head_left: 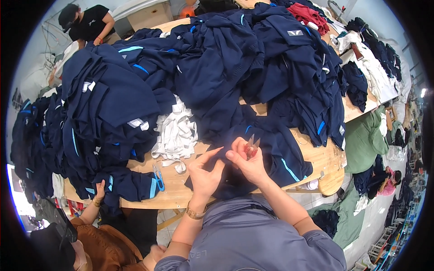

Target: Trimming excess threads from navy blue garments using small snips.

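Note:
A navy garment with a light blue stripe lies bunched at the table's front edge. My left hand pinches its cloth between thumb and fingers. Close beside it, my right hand has its fingers curled around red-handled thread snips, whose metal blades point up and away from me. The right thumb and index finger come together near the same cloth; I cannot tell whether they pinch it too. Blue-handled thread snips rest on the wood to the left, below a heap of white fabric strips.
Large piles of navy garments cover the wooden table. At my left, a co-worker's hand touches another navy piece. Someone in a black shirt stands at the far left. Red cloth lies at the back; green fabric hangs at right.

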`<action>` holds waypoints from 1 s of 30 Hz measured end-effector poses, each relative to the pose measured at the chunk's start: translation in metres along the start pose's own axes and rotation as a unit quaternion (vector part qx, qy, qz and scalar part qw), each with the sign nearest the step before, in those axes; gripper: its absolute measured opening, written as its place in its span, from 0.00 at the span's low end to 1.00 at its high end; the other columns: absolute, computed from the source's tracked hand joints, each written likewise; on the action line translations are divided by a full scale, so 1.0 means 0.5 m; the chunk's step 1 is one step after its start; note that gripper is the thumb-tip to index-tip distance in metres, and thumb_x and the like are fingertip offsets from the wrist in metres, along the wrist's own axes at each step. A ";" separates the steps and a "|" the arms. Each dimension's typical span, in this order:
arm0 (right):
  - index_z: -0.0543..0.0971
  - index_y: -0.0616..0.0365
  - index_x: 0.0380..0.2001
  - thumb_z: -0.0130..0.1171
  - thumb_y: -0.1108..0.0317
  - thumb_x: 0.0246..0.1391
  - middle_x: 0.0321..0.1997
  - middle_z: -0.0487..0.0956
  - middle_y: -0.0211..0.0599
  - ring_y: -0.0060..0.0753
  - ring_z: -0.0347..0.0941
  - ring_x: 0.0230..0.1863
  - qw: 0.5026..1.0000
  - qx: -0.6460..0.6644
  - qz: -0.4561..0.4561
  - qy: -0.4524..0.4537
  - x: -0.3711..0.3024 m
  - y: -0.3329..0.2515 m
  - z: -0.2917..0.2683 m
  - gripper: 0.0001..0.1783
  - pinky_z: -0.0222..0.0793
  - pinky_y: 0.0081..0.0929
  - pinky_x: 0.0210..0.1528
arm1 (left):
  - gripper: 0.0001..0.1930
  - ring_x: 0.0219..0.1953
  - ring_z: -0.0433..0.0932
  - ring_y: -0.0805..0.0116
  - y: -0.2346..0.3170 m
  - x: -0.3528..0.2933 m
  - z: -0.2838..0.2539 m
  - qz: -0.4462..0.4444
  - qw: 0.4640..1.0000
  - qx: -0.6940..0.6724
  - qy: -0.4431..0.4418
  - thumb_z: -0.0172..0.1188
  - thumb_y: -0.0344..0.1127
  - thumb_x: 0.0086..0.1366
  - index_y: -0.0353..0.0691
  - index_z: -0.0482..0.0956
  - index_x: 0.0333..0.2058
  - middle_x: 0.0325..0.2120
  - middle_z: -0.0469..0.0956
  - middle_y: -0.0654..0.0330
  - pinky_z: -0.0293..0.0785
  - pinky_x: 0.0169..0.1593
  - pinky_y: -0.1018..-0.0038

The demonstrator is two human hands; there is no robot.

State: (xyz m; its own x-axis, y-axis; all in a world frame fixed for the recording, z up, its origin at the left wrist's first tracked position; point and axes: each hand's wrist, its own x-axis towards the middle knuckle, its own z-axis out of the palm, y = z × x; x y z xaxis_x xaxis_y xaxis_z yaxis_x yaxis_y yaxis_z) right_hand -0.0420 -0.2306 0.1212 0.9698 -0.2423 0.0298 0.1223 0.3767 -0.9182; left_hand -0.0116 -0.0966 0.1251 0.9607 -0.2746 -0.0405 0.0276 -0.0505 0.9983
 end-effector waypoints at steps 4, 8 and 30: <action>0.58 0.52 0.14 0.61 0.71 0.51 0.20 0.65 0.22 0.11 0.56 0.18 0.996 0.021 0.032 0.075 -0.001 0.019 0.013 0.22 0.52 0.13 0.19 | 0.15 0.33 0.75 0.76 0.014 -0.010 0.001 0.057 0.995 -0.080 -0.021 0.60 0.27 0.54 0.32 0.77 0.42 0.31 0.79 0.58 0.70 0.40 0.79; 0.59 0.53 0.16 0.59 0.70 0.52 0.24 0.68 0.26 0.14 0.64 0.20 0.999 0.006 0.029 0.021 -0.005 0.016 0.015 0.19 0.61 0.12 0.22 | 0.16 0.29 0.74 0.76 0.010 -0.002 -0.003 0.114 0.991 0.062 0.037 0.63 0.26 0.52 0.33 0.78 0.42 0.28 0.79 0.57 0.69 0.35 0.79; 0.59 0.52 0.23 0.52 0.63 0.57 0.30 0.68 0.35 0.12 0.56 0.13 0.986 0.129 0.057 -0.091 -0.002 -0.074 -0.068 0.15 0.49 0.11 0.14 | 0.13 0.32 0.73 0.81 0.018 -0.009 -0.010 0.038 0.999 -0.014 0.020 0.64 0.24 0.54 0.31 0.73 0.38 0.29 0.77 0.62 0.68 0.35 0.87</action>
State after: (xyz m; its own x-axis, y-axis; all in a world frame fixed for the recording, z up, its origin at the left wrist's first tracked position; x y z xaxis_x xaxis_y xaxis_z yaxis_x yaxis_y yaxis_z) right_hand -0.0545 -0.2746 0.1419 0.9993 -0.0290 0.0250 0.0376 0.6130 -0.7892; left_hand -0.0142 -0.0913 0.1343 0.9707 -0.2375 0.0364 -0.0386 -0.0046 0.9992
